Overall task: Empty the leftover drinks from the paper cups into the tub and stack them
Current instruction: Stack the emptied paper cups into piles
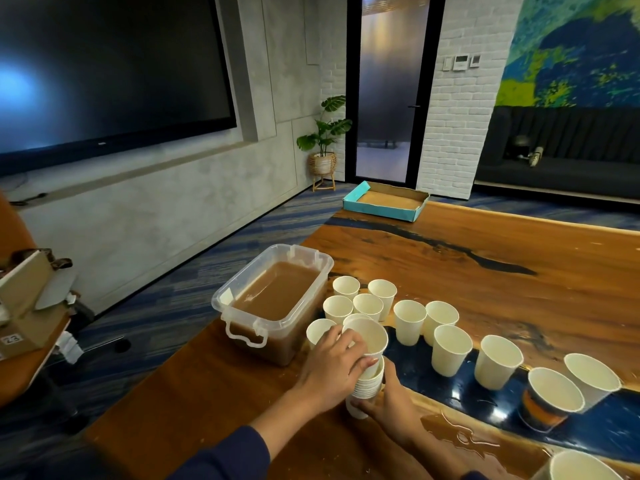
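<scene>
A clear plastic tub [221, 301] near the table's left edge holds brown liquid. Just right of it, a stack of white paper cups [369, 384] stands on the table. My left hand [332, 365] grips the top cup [369, 336], which sits partly in the stack. My right hand [391, 400] holds the stack low down from the right side. Several single white cups [410, 322] stand behind and to the right of the stack, in a loose row running right. One cup with a dark and orange band [549, 398] stands among them.
The wooden table [485, 244] has a dark blue resin strip and a wet puddle [460, 434] near the front right. A teal cardboard tray [384, 209] lies at the far end. Another white cup [581, 465] sits at the bottom right corner. An orange chair with boxes [24, 299] stands at left.
</scene>
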The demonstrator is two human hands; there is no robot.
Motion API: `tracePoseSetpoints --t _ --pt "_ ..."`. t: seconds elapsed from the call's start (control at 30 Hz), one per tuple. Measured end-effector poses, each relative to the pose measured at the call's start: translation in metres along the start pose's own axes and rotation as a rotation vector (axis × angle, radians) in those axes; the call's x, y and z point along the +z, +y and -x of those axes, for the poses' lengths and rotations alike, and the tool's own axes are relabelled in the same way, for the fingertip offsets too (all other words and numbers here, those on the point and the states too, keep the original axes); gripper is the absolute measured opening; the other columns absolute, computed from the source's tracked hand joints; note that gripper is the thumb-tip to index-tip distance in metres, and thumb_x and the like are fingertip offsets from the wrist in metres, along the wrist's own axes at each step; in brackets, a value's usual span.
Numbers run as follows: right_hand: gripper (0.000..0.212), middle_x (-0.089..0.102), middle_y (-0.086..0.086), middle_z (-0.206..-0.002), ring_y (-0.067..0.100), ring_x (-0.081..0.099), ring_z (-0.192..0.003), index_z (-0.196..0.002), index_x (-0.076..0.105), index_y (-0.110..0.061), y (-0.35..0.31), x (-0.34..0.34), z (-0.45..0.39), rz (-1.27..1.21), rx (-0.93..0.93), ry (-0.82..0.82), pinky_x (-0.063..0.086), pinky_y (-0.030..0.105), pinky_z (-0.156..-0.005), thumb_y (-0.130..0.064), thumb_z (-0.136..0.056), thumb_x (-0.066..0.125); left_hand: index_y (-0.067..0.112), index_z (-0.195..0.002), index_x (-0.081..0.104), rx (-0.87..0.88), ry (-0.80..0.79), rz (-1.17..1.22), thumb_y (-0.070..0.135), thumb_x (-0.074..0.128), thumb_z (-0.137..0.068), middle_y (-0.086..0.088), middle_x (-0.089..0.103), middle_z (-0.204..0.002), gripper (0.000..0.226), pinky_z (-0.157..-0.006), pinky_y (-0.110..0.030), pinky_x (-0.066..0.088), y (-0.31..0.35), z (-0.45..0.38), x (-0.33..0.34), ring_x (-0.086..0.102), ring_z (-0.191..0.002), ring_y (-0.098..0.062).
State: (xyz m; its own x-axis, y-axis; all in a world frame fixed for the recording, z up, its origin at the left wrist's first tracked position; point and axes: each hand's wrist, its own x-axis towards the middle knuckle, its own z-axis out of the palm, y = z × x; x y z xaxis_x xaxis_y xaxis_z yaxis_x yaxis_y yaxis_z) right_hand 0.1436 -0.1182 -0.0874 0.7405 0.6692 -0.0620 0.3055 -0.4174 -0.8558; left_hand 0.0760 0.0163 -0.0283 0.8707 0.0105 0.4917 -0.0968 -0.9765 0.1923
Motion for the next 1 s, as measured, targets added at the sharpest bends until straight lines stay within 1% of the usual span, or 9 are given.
tracePoseSetpoints --t 0.1,0.17,0.3,0.47,0.6,0.7,0.77,0.87,1.0 --pt "0.08 0.043 -0.013 -0.132 0.006 0.046 -0.119 -0.129 0.016 -0.038 0.002 -0.001 0.0 -0.001 0.013 -0.023 0.04 0.027 -0.106 -0.033 -0.078 0.077 0.015 -0.118 0.059 -0.052 -0.374 -0.075 0.049 0.024 -0.097 -0.002 0.05 -0.131 0.053 -0.107 -0.036 0.028 0.003 0.007 0.006 0.039 -0.122 -0.023" --pt "0.07 0.04 -0.008 -0.141 0.011 0.044 -0.126 -0.133 0.017 -0.038 0.004 -0.001 0.0 0.045 -0.004 -0.023 0.037 0.03 -0.109 -0.03 -0.086 0.069 0.018 -0.131 0.051 -0.093 -0.46 -0.068 0.048 0.027 -0.1 0.002 0.039 -0.144 0.049 -0.112 -0.035 0.017 0.0 0.013 0.011 0.031 -0.13 -0.022" --pt "0.059 0.031 -0.001 -0.148 0.023 0.045 -0.128 -0.143 0.026 -0.025 0.003 -0.012 -0.014 0.313 0.175 0.176 0.035 0.037 -0.106 -0.013 -0.093 0.055 0.019 -0.136 0.046 -0.117 -0.444 -0.012 0.04 0.037 -0.101 0.004 0.037 -0.145 0.042 -0.112 -0.034 0.02 0.001 0.014 0.018 0.032 -0.13 -0.02" --pt "0.042 0.043 0.01 -0.137 0.036 0.055 -0.106 -0.13 0.047 -0.01 -0.009 -0.057 -0.044 0.187 0.358 0.569 0.046 0.043 -0.083 -0.001 -0.089 0.05 0.019 -0.129 0.05 -0.217 -0.393 0.141 0.033 0.041 -0.102 0.008 0.035 -0.145 0.032 -0.104 -0.028 0.036 0.003 0.016 0.024 0.031 -0.131 -0.015" --pt "0.051 0.035 0.01 -0.145 0.038 0.053 -0.113 -0.139 0.035 -0.008 0.005 -0.082 -0.049 0.305 0.475 0.481 0.045 0.047 -0.087 -0.003 -0.09 0.052 0.023 -0.13 0.05 -0.255 -0.3 0.287 0.028 0.05 -0.099 0.017 0.021 -0.153 0.032 -0.109 -0.015 0.02 0.003 0.017 0.027 0.019 -0.137 -0.001" --pt "0.046 0.054 0.016 -0.128 0.037 0.057 -0.11 -0.138 0.037 -0.009 0.026 -0.086 -0.043 0.383 0.541 0.462 0.047 0.044 -0.086 -0.007 -0.094 0.049 0.038 -0.141 0.033 -0.305 -0.265 0.405 0.026 0.057 -0.095 0.03 0.004 -0.151 0.053 -0.112 -0.014 0.011 0.001 0.02 0.028 0.006 -0.136 0.008" --pt "0.033 0.061 0.017 -0.113 0.037 0.06 -0.103 -0.129 0.048 -0.008 0.034 -0.083 -0.039 0.397 0.536 0.516 0.049 0.042 -0.08 -0.008 -0.096 0.045 0.048 -0.141 0.016 -0.353 -0.245 0.476 0.026 0.062 -0.092 0.034 -0.002 -0.148 0.07 -0.113 -0.017 0.013 0.0 0.02 0.029 0.002 -0.139 0.009" --pt "0.023 0.063 0.016 -0.108 0.035 0.06 -0.099 -0.116 0.058 -0.006 0.028 -0.074 -0.038 0.361 0.468 0.578 0.049 0.041 -0.076 -0.01 -0.098 0.044 0.047 -0.141 0.003 -0.442 -0.238 0.561 0.029 0.067 -0.089 0.03 0.003 -0.147 0.084 -0.113 -0.02 0.015 0.0 0.017 0.027 0.003 -0.137 0.008" --pt "0.022 0.066 0.011 -0.108 0.031 0.061 -0.091 -0.111 0.062 -0.009 -0.007 -0.068 -0.046 0.322 0.247 0.69 0.05 0.035 -0.071 -0.016 -0.099 0.045 0.038 -0.149 0.005 -0.534 -0.278 0.608 0.032 0.069 -0.087 0.018 0.016 -0.154 0.089 -0.115 -0.031 0.022 -0.002 0.016 0.025 0.013 -0.141 -0.002"
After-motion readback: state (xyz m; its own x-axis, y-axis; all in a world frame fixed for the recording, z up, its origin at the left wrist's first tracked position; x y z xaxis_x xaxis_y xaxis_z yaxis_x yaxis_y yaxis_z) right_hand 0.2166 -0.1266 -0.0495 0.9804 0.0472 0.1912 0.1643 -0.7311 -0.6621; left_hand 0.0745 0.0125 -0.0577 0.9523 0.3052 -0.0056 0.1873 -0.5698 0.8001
